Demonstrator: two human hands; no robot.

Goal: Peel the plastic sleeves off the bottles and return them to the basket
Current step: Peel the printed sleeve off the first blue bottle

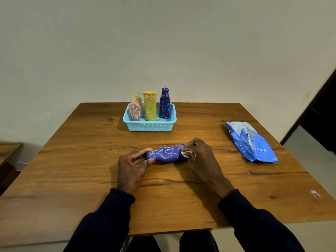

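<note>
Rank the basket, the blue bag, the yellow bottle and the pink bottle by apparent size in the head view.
1. basket and blue bag: look about alike, so not ranked
2. yellow bottle
3. pink bottle

Ends of the purple bottle (164, 154) hidden by the left hand (131, 167) and right hand (201, 156), tan bottle (138, 99) half hidden behind the pink bottle (135, 112), words on the blue packet (251, 143) too small to read

Likely a plain home room: a wooden table (72, 179) against a bare cream wall (163, 42), a dark doorway (323, 115) right of the table, low wooden furniture (9, 151) left of it.
</note>
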